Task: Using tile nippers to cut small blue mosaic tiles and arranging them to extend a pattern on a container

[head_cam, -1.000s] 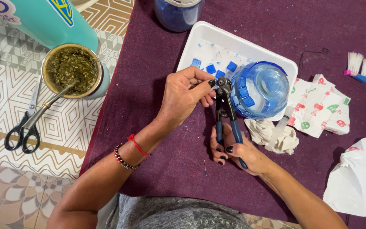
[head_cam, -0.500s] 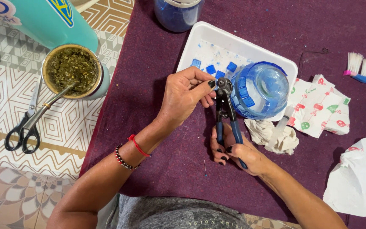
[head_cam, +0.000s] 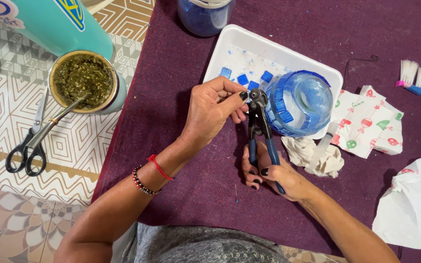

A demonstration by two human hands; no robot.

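Nothing has shifted since the earlier frame: scissors [head_cam: 25, 146] and herb cup [head_cam: 85, 80] lie left, off the table's edge. Your left hand [head_cam: 213, 114] pinches a piece at the nippers [head_cam: 260, 127], squeezed by your right hand [head_cam: 274, 173] mid-table. Blue jar [head_cam: 300, 103] in the white tray [head_cam: 230, 46] crowds their right side.

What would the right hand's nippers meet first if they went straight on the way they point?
The right hand aims the blue-handled nippers up the picture. Past the head, held by the left hand's fingertips, come the blue tiles in the white tray; height is unclear.
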